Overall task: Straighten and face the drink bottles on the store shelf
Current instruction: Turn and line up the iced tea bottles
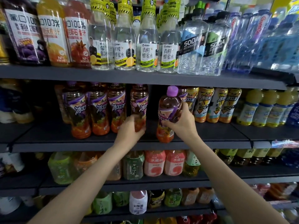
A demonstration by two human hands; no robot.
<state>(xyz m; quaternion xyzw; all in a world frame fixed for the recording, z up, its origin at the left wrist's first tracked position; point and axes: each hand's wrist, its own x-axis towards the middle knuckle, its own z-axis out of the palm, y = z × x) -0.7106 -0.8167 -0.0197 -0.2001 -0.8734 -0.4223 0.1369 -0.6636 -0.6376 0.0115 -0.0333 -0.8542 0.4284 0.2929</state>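
Second shelf [129,143], dark grey, front edge facing the camera.

Right hand [182,122]: fingers and thumb curled round the middle of a purple-capped tea bottle [169,113]; grip closed on it. Bottle tilted, cap leaning right, orange base at or just above the shelf near the front edge; contact with the shelf not clear. Label partly turned and partly hidden by the fingers.

Left hand [131,129]: blurred; fingers wrapped round the lower part of a neighbouring tea bottle [139,102], upright, just left of the tilted one, a dark gap between the two. Grip closed on it, as far as the blur allows.

Left of these: row of three matching tea bottles [98,110], upright, purple-and-orange labels forward, close together.

Right of the tilted bottle: yellow-labelled tea bottles [215,105], upright, then pale yellow drinks [262,109] further right.

Shelf above: juice bottles [53,34] at left, clear honey-water bottles [147,44] in the middle, clear bottles marked SODA [203,46] at right.

Shelf below: green, pink and orange labelled bottles [155,164].
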